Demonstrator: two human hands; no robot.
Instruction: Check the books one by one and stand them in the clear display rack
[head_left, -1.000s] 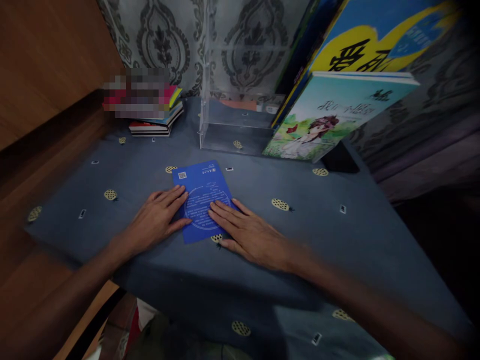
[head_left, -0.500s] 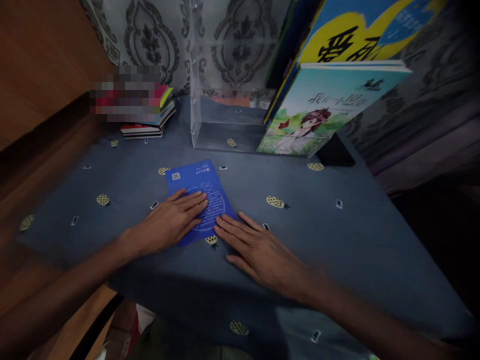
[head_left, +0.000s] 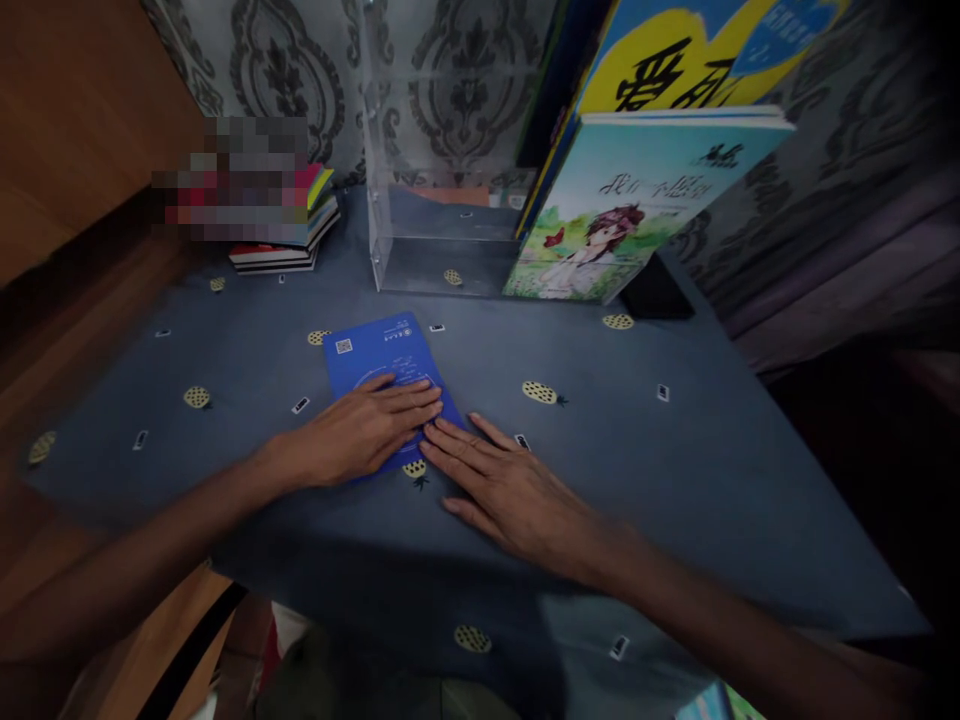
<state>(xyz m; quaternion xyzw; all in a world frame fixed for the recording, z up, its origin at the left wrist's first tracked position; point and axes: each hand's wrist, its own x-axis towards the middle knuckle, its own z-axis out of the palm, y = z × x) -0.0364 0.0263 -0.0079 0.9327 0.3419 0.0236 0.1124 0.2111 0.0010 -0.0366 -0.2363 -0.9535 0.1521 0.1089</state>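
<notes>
In the head view, the blue card (head_left: 379,350) lies flat on the cloth-covered bench (head_left: 622,440), close in front of the clear rack (head_left: 379,240), where a teal book (head_left: 562,205) stands upright. The left hand (head_left: 367,425) is laid flat across the lower half of the card, fingers straight and together, gripping nothing. The right hand (head_left: 502,485) is likewise flattened, its fingertips at the card's lower right edge near the left fingertips and most of its palm beyond the card; how hard either hand presses cannot be told. The step in hand looks like smoothing or steadying the card. To do it well, the pressure should be even and light, with the left palm anchoring while the right fingers follow the edge, since a sideways push could skew the card or crease its corner.
</notes>
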